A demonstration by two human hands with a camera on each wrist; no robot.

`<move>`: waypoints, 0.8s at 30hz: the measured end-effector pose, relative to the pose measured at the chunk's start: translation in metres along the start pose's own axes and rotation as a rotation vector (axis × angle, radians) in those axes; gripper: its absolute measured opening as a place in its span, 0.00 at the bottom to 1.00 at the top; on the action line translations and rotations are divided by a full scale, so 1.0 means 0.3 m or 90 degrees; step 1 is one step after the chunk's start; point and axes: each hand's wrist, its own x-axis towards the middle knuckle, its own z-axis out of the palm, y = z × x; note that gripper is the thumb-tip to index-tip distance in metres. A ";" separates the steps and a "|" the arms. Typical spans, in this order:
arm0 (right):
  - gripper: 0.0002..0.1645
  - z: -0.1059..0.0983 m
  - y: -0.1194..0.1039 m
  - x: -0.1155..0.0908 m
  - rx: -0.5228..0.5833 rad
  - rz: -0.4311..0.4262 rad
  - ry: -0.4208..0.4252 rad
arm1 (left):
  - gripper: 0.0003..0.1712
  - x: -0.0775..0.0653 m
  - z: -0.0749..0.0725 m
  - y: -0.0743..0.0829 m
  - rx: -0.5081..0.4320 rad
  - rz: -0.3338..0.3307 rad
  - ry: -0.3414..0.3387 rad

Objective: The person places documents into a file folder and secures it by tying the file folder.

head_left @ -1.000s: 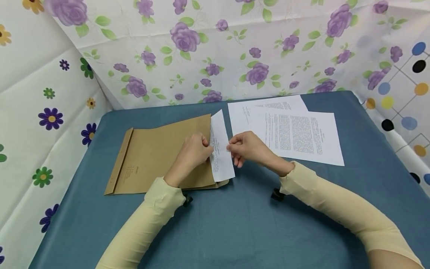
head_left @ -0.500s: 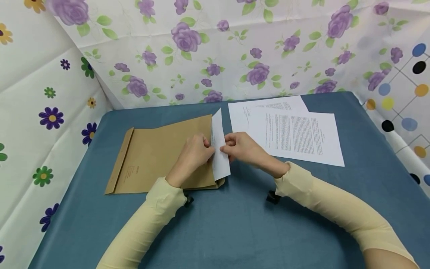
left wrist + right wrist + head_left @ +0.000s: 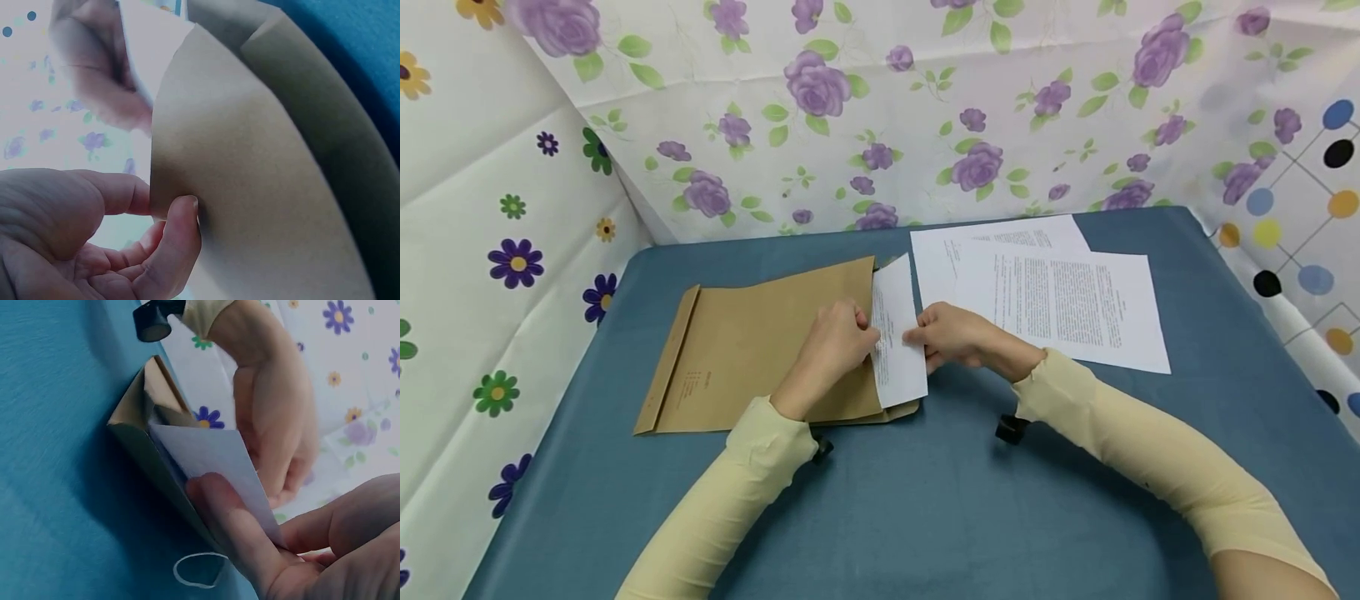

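Observation:
A large brown paper envelope (image 3: 760,342) lies on the blue cloth, its open end facing right. At that end my left hand (image 3: 838,337) pinches the edge of the upper panel between thumb and finger; the left wrist view shows this edge (image 3: 181,144) raised off the lower one. Out of the mouth sticks a printed white sheet (image 3: 897,367), partly inside the envelope. My right hand (image 3: 958,337) grips the sheet's outer edge, with one finger (image 3: 228,506) laid along its face in the right wrist view. How deep the sheet goes is hidden.
Two overlapping printed pages (image 3: 1060,304) lie flat at the back right, beyond my right hand. A thin white string loop (image 3: 200,570) shows near the envelope in the right wrist view. Flower-patterned sheeting (image 3: 820,125) rises behind the table (image 3: 910,517).
My right hand moved left, tilting the sheet more upright, then came back slightly right with the sheet leaning flatter and its print showing again. My left hand has stayed at the envelope's edge.

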 end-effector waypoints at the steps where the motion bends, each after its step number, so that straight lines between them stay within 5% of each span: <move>1: 0.16 -0.001 0.009 0.005 0.011 0.009 -0.007 | 0.04 0.000 0.000 0.001 0.001 0.000 0.001; 14: 0.16 0.076 0.057 0.054 0.026 -0.035 0.010 | 0.04 -0.005 -0.004 0.001 -0.005 0.003 -0.002; 24: 0.14 0.040 0.070 0.050 0.049 0.028 -0.047 | 0.04 -0.003 -0.006 -0.002 -0.013 -0.007 -0.005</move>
